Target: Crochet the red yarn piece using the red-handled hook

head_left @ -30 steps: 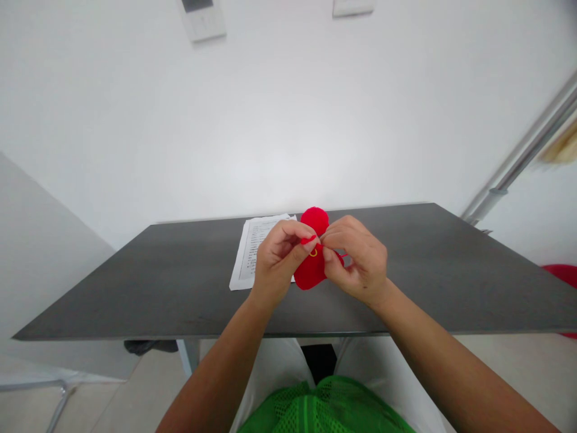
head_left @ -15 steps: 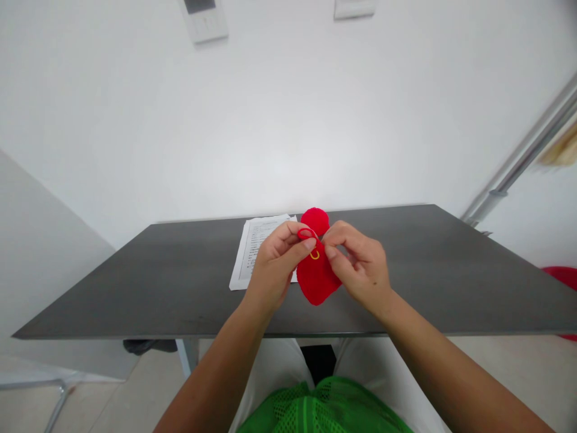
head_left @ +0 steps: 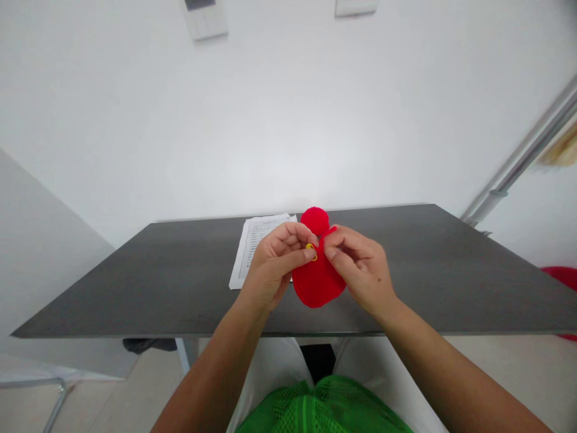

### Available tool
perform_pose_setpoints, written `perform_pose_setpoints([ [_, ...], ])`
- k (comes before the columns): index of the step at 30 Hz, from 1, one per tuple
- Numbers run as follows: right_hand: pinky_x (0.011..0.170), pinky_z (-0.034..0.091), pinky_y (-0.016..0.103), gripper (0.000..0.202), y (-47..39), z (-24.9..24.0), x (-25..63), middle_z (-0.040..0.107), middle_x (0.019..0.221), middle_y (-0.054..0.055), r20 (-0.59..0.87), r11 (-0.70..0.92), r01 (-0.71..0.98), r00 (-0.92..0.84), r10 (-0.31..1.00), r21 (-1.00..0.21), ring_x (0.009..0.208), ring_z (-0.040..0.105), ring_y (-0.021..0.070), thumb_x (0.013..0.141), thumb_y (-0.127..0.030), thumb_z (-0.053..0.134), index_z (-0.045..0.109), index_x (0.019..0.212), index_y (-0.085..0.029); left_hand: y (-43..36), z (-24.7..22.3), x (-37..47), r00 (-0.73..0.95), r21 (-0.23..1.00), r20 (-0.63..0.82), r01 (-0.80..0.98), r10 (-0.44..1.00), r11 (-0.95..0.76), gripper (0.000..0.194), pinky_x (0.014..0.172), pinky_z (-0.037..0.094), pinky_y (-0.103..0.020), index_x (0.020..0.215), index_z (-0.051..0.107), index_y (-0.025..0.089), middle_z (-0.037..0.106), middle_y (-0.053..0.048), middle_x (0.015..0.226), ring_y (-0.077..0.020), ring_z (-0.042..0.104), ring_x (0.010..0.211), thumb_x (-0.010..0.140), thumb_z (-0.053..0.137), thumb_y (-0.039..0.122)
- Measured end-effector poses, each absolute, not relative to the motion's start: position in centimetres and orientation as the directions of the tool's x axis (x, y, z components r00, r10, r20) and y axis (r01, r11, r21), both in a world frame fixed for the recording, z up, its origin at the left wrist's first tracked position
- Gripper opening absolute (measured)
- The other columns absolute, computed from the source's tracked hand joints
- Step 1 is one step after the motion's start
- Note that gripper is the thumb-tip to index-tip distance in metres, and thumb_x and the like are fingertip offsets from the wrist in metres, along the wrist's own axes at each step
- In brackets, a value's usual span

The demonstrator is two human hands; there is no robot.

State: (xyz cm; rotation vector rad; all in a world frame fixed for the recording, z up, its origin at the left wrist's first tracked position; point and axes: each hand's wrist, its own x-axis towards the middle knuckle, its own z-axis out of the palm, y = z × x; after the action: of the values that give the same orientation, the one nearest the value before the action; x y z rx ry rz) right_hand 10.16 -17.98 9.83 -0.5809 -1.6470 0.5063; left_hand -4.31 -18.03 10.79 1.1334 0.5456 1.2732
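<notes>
Between my two hands, above the table, hangs a red crochet piece (head_left: 318,287) with a rounded lower edge. My left hand (head_left: 282,258) is closed, pinching the piece's upper left edge with thumb and forefinger. A small yellow loop, like a stitch marker (head_left: 309,246), shows at that thumb tip. My right hand (head_left: 363,261) is closed too, its thumb and forefinger gripping the upper right edge. A strand of red yarn (head_left: 328,232) runs up by the right fingertips. Just beyond the hands is a round red ball (head_left: 315,221), apparently yarn.
Printed white sheets (head_left: 246,255) lie on the dark grey table (head_left: 180,282), partly behind my left hand. A white wall (head_left: 288,120) rises at the table's back edge. To the right are a grey pipe (head_left: 532,159) and a red object (head_left: 561,276) beyond the table.
The red yarn loop over my left fingers is gone, and a strand now stands up at my right fingers. The crochet piece has spread wider, and the yellow loop has shifted to my left thumb.
</notes>
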Motion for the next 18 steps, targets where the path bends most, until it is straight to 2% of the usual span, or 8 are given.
perform_pose_setpoints([
  [3, 0.053, 0.038, 0.024, 0.019, -18.06, 10.01, 10.27, 0.052, 0.064, -0.002, 0.78, 0.791, 0.126, -0.137, 0.611, -0.598, 0.058, 0.049, 0.011, 0.079, -0.006, 0.048, 0.051, 0.065, -0.019, -18.11, 10.86, -4.43, 0.273, 0.899, 0.23, -0.428, 0.934, -0.097, 0.021, 0.058, 0.041, -0.019, 0.081, 0.063, 0.015, 0.063, 0.0, 0.075, -0.0085, 0.055, 0.063, 0.066, 0.076, 0.017],
  [5, 0.054, 0.038, 0.025, 0.019, -18.02, 10.1, 10.38, 0.052, 0.064, -0.001, 0.808, 0.822, 0.191, -0.164, 0.566, -0.537, 0.059, 0.049, 0.0114, 0.079, -0.006, 0.048, 0.05, 0.066, -0.019, -18.16, 10.93, -4.47, 0.274, 0.914, 0.239, -0.388, 0.932, -0.12, 0.021, 0.058, 0.041, -0.02, 0.083, 0.064, 0.015, 0.063, 0.0, 0.074, -0.009, 0.055, 0.063, 0.067, 0.076, 0.02],
  [10, 0.058, 0.041, 0.028, 0.017, -17.78, 10.23, 10.63, 0.055, 0.064, 0.001, 0.887, 0.882, 0.391, -0.261, 0.381, -0.264, 0.061, 0.049, 0.0139, 0.079, -0.005, 0.051, 0.052, 0.071, -0.02, -18.14, 10.77, -4.36, 0.224, 0.932, 0.286, -0.289, 0.932, -0.217, 0.02, 0.061, 0.041, -0.021, 0.081, 0.063, 0.016, 0.062, 0.001, 0.073, -0.0094, 0.054, 0.065, 0.07, 0.077, 0.027],
  [14, 0.06, 0.043, 0.03, 0.017, -17.74, 10.41, 10.73, 0.058, 0.065, 0.001, 0.918, 0.89, 0.432, -0.276, 0.285, -0.146, 0.063, 0.05, 0.0152, 0.08, -0.005, 0.051, 0.053, 0.077, -0.021, -18.13, 10.35, -4.16, 0.16, 0.908, 0.321, -0.332, 0.934, -0.255, 0.018, 0.058, 0.04, -0.02, 0.077, 0.062, 0.016, 0.061, 0.001, 0.072, -0.0087, 0.053, 0.063, 0.075, 0.074, 0.029],
  [18, 0.06, 0.046, 0.032, 0.016, -17.73, 10.64, 10.72, 0.059, 0.065, 0.003, 0.938, 0.907, 0.414, -0.281, 0.205, -0.075, 0.063, 0.051, 0.0161, 0.079, -0.003, 0.053, 0.054, 0.078, -0.02, -18.21, 10.15, -3.85, 0.122, 0.845, 0.416, -0.418, 0.901, -0.333, 0.016, 0.062, 0.044, -0.02, 0.073, 0.06, 0.016, 0.064, -0.001, 0.078, -0.0093, 0.055, 0.066, 0.075, 0.073, 0.025],
])
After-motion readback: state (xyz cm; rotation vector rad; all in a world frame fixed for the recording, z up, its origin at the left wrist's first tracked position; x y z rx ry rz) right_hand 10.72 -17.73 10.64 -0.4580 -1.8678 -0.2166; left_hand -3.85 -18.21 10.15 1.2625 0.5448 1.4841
